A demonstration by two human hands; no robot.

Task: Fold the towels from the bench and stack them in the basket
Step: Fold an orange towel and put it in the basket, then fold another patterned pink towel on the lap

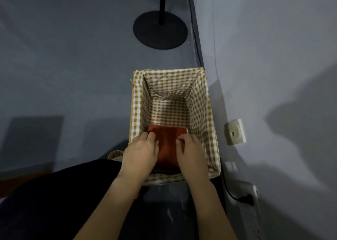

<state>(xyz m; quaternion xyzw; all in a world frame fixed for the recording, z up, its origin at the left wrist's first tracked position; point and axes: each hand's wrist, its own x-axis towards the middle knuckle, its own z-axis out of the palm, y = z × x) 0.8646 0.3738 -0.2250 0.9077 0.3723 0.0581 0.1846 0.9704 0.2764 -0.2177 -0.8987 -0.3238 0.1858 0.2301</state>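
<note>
A folded rust-red towel (166,145) sits in the near end of the basket (202,115), which is lined with yellow-and-white checked cloth. My left hand (140,152) grips the towel's left edge with the fingers curled under it. My right hand (189,150) grips the right edge the same way. Both wrists cross the basket's near rim. Whether the towel rests on the basket floor is hidden by my hands. The far half of the basket floor is bare lining.
The basket stands on a grey floor against the wall on the right. A black round stand base (160,30) with a pole is beyond it. A wall socket (235,132) and a power strip (251,208) with a black cable lie at right. My dark-clothed lap fills the lower left.
</note>
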